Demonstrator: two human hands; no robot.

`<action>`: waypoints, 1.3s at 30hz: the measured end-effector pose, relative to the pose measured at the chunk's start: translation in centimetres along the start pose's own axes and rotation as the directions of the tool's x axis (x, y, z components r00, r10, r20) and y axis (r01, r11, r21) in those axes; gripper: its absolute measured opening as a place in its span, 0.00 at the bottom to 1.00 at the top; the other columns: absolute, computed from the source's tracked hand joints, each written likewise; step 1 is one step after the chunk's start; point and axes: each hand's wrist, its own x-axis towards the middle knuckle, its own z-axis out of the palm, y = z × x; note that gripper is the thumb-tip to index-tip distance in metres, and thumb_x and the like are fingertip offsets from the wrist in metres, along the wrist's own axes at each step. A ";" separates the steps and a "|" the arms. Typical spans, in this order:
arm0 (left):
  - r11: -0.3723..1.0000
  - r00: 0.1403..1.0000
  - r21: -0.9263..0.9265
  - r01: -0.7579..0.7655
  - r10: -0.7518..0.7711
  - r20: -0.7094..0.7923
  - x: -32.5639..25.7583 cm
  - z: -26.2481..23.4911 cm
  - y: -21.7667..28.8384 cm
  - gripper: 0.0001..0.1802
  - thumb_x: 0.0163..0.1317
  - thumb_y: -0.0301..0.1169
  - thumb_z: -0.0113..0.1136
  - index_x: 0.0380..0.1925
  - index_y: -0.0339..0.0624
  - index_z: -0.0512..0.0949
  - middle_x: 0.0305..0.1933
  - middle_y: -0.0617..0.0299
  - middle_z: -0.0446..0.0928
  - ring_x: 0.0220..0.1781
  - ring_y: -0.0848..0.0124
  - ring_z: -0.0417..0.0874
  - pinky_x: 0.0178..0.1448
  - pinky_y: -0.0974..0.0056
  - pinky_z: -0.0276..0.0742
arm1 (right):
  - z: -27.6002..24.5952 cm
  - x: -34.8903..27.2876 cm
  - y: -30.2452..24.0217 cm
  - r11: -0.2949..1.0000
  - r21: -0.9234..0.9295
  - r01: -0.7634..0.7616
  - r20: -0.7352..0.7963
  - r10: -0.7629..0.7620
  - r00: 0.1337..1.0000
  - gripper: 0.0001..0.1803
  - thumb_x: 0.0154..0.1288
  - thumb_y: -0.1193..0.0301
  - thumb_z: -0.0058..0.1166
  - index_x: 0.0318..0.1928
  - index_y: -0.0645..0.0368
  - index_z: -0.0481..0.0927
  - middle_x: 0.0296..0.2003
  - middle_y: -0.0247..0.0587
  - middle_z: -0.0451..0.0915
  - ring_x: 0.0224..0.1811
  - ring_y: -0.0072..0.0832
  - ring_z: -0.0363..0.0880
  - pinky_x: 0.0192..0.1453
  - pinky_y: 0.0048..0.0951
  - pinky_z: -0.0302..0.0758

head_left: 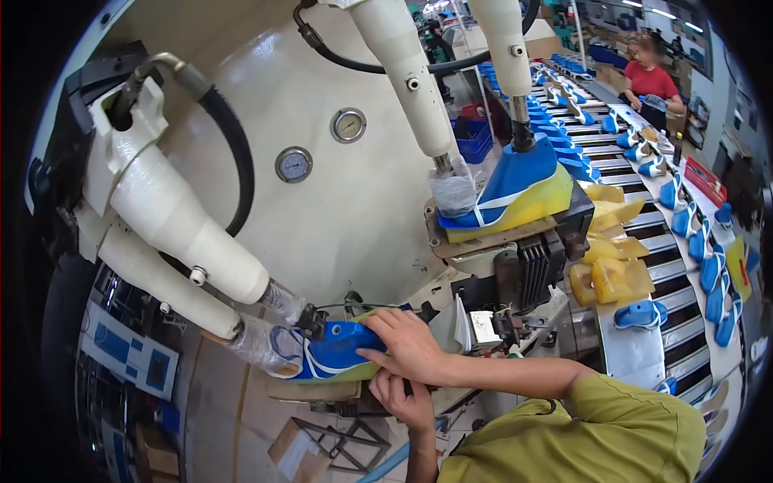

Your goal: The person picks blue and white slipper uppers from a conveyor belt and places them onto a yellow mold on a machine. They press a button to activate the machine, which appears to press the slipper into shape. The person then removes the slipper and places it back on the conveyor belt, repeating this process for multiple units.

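A blue shoe last (pixel 346 346) with white sandal straps lies on a yellow-green pad (pixel 354 373) on the press's near station. Across one end of the last, my right hand (pixel 409 346) is closed, thumb on one side and fingers over the other. Just below it, my left hand (pixel 404 400) has its fingers curled together at the pad's edge; what they hold, if anything, is hidden. Two white press arms reach this last: a metal tip (pixel 312 320) meets its top, and a plastic-wrapped end (pixel 270 346) presses against its other end.
A second blue last (pixel 515 181) sits under two more press arms on a yellow pad. Gauges (pixel 349 125) are set in the cream machine panel. To the right, a roller conveyor (pixel 672 278) carries several blue lasts beside yellow pads (pixel 624 280). A person in red (pixel 651 82) works beyond it.
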 end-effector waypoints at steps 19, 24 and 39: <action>0.959 0.996 -0.270 -0.085 0.083 -0.021 0.4 -0.3 -1.8 0.10 0.48 0.22 0.66 0.34 0.40 0.85 0.44 0.54 0.80 0.49 0.53 0.75 0.55 0.53 0.71 | 2.2 1.0 -4.0 0.993 0.050 0.102 -0.101 -0.097 0.990 0.18 0.52 0.71 0.71 0.43 0.62 0.83 0.38 0.43 0.81 0.35 0.38 0.83 0.38 0.32 0.78; 0.953 0.995 -0.286 -0.097 0.099 -0.005 0.2 0.0 -2.7 0.12 0.50 0.24 0.66 0.37 0.41 0.84 0.44 0.55 0.80 0.51 0.54 0.75 0.57 0.55 0.70 | 2.0 2.5 -6.1 0.986 -0.009 0.166 -0.126 -0.166 0.978 0.16 0.52 0.70 0.71 0.40 0.62 0.83 0.34 0.41 0.81 0.31 0.37 0.83 0.35 0.32 0.78; -0.814 0.725 -0.515 0.268 -0.182 0.665 -0.8 -8.9 1.3 0.47 0.66 0.69 0.35 0.62 0.34 0.68 0.60 0.48 0.75 0.64 0.55 0.75 0.74 0.51 0.64 | -7.0 -7.3 -9.1 0.797 0.265 0.542 0.070 -0.577 0.814 0.18 0.49 0.68 0.71 0.38 0.65 0.81 0.35 0.45 0.81 0.36 0.38 0.84 0.38 0.36 0.80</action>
